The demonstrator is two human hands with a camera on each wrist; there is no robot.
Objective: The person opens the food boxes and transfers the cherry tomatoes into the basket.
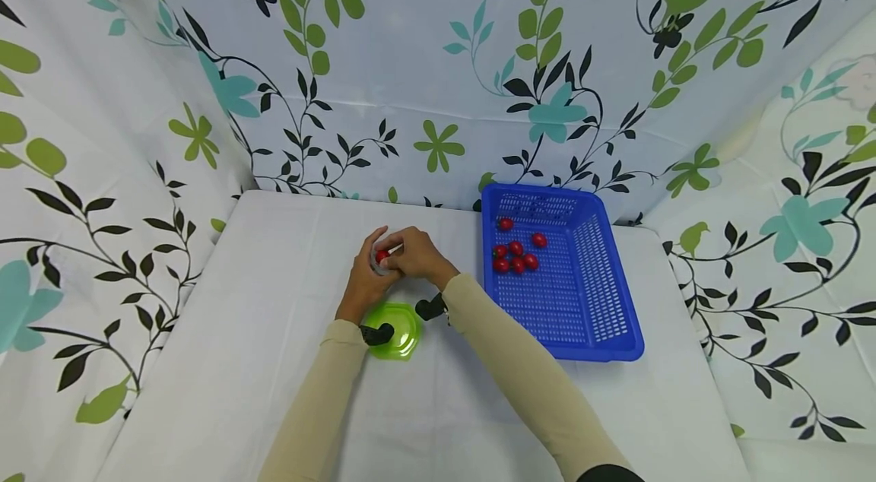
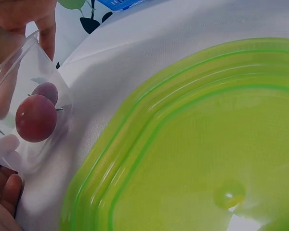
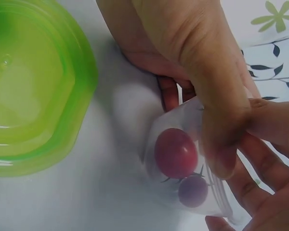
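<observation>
My left hand holds a small clear plastic cup a little above the table, with its fingers around the side. Two red cherry tomatoes lie inside the cup, one larger in view than the other. My right hand bends over the cup's mouth, its fingertips close to a red tomato. Whether they pinch that tomato is hidden. Just below both wrists a translucent green lid lies flat on the white cloth; it fills much of the left wrist view.
To the right stands a blue perforated basket with several cherry tomatoes grouped at its left side. A white cloth covers the table. Leaf-patterned curtains hang behind it and at both sides.
</observation>
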